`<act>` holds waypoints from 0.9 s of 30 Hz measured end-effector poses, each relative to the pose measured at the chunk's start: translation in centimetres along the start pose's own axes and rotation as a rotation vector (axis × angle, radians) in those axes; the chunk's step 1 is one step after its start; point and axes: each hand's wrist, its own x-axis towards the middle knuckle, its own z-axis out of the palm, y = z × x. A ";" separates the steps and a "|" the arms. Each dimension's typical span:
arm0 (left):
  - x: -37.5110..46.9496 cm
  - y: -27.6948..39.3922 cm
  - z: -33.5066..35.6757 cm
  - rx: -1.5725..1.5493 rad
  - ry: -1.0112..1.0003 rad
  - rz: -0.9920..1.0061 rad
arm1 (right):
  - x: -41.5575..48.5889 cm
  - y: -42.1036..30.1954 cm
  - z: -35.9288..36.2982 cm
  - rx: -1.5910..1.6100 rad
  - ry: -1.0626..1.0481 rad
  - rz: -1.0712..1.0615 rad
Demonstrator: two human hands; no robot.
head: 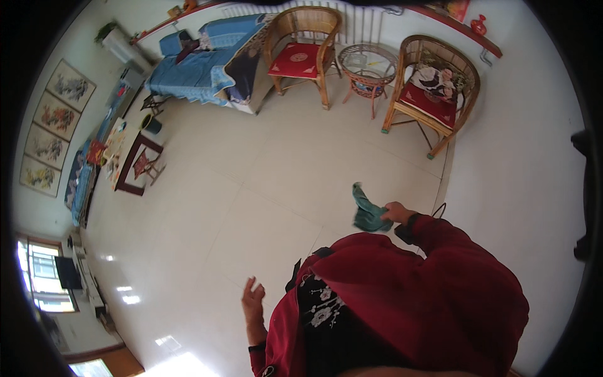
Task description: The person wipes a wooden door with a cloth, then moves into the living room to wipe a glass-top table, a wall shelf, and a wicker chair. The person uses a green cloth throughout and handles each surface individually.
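Note:
A green cloth (370,214) hangs bunched from my right hand (398,213), whose fingers are closed on one edge of it. The cloth is held out in front of my red jacket, over the tiled floor (273,188). My left hand (253,301) is held out at the lower middle of the view with its fingers apart and nothing in it. Only bare floor tiles show around the left hand.
Two rattan armchairs with red cushions (294,60) (428,104) flank a round glass-topped table (367,61) by the wall. Left of them stands a sofa with a blue cover (193,73). A dark bin (151,124) and a folding stool (147,165) are beside a low table (129,181).

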 end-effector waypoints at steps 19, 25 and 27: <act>32.9 -15.9 -4.4 0.831 -0.198 0.027 | 5.1 2.0 -1.5 1.158 0.483 0.109; 43.8 -4.8 -1.4 0.917 -0.284 0.157 | 9.3 -9.0 -4.7 1.176 0.557 0.058; 47.9 -0.7 -0.3 0.938 -0.386 0.116 | 10.6 -12.3 -5.1 1.158 0.566 0.048</act>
